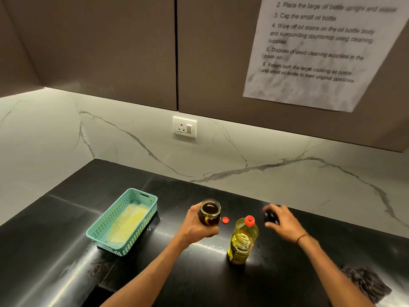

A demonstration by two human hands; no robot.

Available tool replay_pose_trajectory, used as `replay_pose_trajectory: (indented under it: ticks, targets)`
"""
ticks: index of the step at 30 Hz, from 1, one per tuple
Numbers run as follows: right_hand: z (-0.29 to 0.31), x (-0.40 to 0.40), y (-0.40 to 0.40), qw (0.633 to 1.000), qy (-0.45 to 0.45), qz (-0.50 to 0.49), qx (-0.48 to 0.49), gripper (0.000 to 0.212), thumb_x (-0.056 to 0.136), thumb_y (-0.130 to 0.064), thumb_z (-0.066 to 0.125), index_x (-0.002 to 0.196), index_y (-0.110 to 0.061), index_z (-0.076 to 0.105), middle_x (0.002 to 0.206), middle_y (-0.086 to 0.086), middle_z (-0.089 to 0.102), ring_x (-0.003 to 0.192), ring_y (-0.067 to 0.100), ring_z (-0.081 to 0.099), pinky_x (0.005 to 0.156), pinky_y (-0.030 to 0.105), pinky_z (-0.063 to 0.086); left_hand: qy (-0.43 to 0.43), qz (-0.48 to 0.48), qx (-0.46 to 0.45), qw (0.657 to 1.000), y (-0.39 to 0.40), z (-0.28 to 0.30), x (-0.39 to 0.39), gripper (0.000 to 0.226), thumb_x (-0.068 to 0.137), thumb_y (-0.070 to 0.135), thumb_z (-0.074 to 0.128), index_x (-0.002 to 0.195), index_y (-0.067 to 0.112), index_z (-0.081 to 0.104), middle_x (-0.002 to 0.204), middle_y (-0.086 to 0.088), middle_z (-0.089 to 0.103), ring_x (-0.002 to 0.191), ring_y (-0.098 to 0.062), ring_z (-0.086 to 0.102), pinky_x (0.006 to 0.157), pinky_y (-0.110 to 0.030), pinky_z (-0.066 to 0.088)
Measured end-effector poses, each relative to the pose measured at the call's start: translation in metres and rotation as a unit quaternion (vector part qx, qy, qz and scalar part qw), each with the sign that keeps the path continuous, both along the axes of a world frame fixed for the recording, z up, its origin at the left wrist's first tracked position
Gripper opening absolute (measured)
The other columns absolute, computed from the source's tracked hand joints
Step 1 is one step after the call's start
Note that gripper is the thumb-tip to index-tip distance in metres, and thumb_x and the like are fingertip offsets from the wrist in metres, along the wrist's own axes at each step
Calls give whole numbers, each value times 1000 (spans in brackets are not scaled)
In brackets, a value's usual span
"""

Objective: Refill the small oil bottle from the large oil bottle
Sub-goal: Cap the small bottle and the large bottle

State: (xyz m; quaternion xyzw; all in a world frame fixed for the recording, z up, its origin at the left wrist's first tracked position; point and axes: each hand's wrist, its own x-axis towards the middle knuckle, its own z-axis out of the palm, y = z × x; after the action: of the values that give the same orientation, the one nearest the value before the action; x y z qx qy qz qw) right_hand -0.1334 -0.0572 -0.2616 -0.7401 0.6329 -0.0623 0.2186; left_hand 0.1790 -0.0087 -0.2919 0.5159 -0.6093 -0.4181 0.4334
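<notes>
Glass small oil bottle point(209, 212) (round, uncapped) in left hand point(197, 227); ribbed plastic lg bottle point(242, 240).

A glossy black countertop point(66, 251) is seen across the near part of the scene, with light reflected in streaks on its left side. Behind it, a white marble backsplash point(132, 138) with grey veins is lit from above. A white socket point(184, 127) is mounted on it. Brown cabinets point(99, 45) are hung overhead, and a printed sheet point(314, 47) is fixed to the right one.
</notes>
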Motion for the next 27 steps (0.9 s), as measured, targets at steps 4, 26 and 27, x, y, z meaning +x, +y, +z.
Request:
replay_pose_trajectory:
  ticks: [4,26,27]
  targets:
    - [83,31,4,981,-25,181,-59,47,92,-25,75,133,-36,54,126,2,47,117,19,53,102,33,52,16,-15,2,1000,0,0,-12,45,63,1,85,103,17,72,95,-6,78,90,-19,76,77,-32,65]
    - [135,129,48,923,113,356,-92,47,94,-52,66,129,-21,57,109,4,59,91,18,58,72,16,43,-3,-92,-22,995,6,14,-23,34,62,14,84,94,19,72,85,-9,76,73,-16,75,67,-34,65]
    - [131,129,49,926,113,341,-115,50,92,-59,65,121,-19,59,100,1,61,82,16,59,67,16,43,-4,-92,-27,995,7,14,-24,34,63,12,84,93,19,71,84,-11,75,72,-18,75,66,-38,66]
